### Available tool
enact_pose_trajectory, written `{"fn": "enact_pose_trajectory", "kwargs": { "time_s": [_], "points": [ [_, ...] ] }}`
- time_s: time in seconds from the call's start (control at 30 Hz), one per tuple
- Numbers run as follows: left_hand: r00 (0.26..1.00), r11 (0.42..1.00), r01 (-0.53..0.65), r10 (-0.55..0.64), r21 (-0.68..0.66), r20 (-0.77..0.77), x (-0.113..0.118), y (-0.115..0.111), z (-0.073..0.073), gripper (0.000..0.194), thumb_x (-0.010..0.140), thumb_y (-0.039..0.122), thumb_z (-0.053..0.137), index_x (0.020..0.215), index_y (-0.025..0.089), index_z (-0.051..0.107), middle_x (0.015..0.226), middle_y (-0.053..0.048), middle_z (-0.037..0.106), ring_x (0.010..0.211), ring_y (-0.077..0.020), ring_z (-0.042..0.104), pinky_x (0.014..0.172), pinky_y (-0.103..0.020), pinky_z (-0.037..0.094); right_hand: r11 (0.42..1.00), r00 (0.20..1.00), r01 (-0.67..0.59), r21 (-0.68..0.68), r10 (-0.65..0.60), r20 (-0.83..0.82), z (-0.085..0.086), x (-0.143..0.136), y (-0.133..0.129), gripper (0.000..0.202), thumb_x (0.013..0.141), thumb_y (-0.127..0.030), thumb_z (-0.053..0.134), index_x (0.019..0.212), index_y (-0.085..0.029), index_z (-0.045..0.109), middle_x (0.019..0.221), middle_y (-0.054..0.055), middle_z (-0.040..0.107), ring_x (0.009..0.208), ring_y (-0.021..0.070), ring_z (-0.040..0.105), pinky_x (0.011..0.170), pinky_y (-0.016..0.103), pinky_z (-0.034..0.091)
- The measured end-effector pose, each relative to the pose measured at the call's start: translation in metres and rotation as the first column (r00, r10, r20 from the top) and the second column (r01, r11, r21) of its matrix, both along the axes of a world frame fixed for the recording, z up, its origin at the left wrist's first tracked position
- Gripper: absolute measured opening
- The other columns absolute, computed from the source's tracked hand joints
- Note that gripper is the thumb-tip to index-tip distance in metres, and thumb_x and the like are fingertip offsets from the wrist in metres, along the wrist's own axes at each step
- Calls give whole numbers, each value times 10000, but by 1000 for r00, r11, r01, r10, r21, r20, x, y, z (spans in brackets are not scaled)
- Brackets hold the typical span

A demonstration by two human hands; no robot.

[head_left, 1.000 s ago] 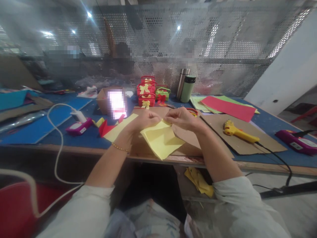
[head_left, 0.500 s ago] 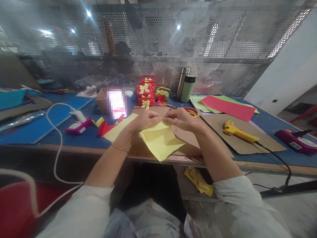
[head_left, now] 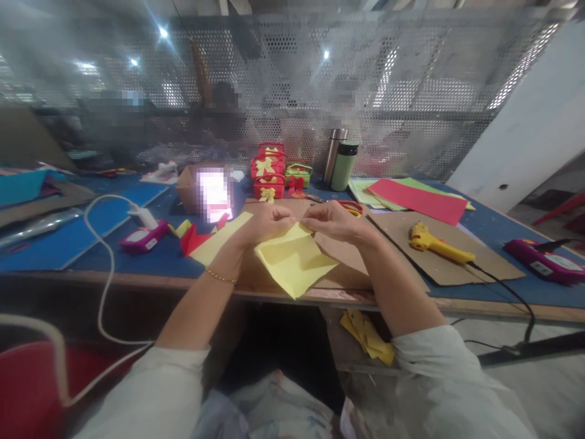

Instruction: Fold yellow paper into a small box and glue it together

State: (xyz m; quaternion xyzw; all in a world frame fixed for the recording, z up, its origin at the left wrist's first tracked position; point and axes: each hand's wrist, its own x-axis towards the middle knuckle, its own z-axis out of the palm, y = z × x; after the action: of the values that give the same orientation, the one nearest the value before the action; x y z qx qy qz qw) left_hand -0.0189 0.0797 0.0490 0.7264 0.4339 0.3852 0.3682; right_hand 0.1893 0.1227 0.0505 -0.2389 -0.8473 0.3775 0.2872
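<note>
Between my hands hangs a creased yellow sheet [head_left: 295, 265], paper or thin felt, its lower corner pointing towards me at the table's front edge. My left hand [head_left: 269, 224] is closed on its top edge, thumb and fingers pinched together. Close beside it, my right hand [head_left: 333, 221] pinches the same edge; the exact fold under the fingertips is hidden. Beneath lies brown cardboard [head_left: 256, 274]. Another yellow sheet [head_left: 223, 238] rests by my left wrist, next to a folded red piece [head_left: 194, 236]. Red-and-yellow-handled scissors [head_left: 353, 208] lie behind my right hand.
Small red boxes with yellow bows [head_left: 267, 174] and a green box [head_left: 298, 177] stand at the back, near a green flask [head_left: 344, 167]. A lit phone [head_left: 214, 194] leans at left. At right a yellow glue gun [head_left: 441, 244] lies on cardboard, its cord trailing off the edge.
The view has shifted slightly. Both hands keep their pinch on the yellow sheet, which hangs in nearly the same place.
</note>
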Motion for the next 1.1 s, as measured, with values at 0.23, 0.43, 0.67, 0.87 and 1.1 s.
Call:
{"fn": "enact_pose_trajectory", "kwargs": {
  "time_s": [0.23, 0.43, 0.67, 0.87, 1.1],
  "points": [
    [998, 998, -57, 57, -9, 38, 3, 0, -2, 353, 843, 394, 637, 597, 165, 530, 562, 47, 465, 503, -65, 418, 463, -193, 295, 999, 999, -27, 35, 28, -33, 1, -3, -2, 265, 795, -365, 564, 612, -175, 540, 615, -28, 492, 597, 96, 438, 568, 242, 323],
    [997, 997, 64, -63, -34, 36, 1, -2, -3, 326, 808, 422, 726, 670, 149, 612, 597, 36, 502, 525, -68, 437, 483, -199, 324, 995, 1000, -18, 96, 16, 13, 2, -2, -3, 282, 810, -377, 553, 614, -175, 539, 599, -28, 487, 584, 96, 424, 555, 247, 292],
    [995, 995, 95, -96, 26, 22, 1, -1, -2, 311, 813, 376, 698, 637, 154, 569, 577, 48, 452, 520, -63, 401, 481, -197, 296, 995, 1000, -11, 98, 8, 29, 1, -4, -3, 272, 810, -370, 550, 621, -175, 548, 589, -26, 492, 577, 101, 433, 555, 253, 294],
    [997, 1000, 4, -5, 10, 82, 2, -2, 0, 252, 770, 352, 706, 663, 154, 593, 608, 40, 521, 543, -72, 455, 505, -203, 349, 1000, 1000, 26, 11, -26, -1, 2, -2, -4, 348, 831, -456, 539, 615, -184, 533, 587, -30, 477, 566, 103, 438, 552, 258, 320],
    [980, 996, -80, 85, -33, 178, 2, 1, 0, 396, 855, 477, 651, 635, 147, 642, 586, -8, 586, 522, -93, 500, 501, -220, 381, 998, 1000, 30, -52, -30, 5, 3, -1, -7, 265, 776, -387, 603, 622, -180, 545, 587, -32, 499, 567, 101, 453, 527, 234, 314]
  ]
}}
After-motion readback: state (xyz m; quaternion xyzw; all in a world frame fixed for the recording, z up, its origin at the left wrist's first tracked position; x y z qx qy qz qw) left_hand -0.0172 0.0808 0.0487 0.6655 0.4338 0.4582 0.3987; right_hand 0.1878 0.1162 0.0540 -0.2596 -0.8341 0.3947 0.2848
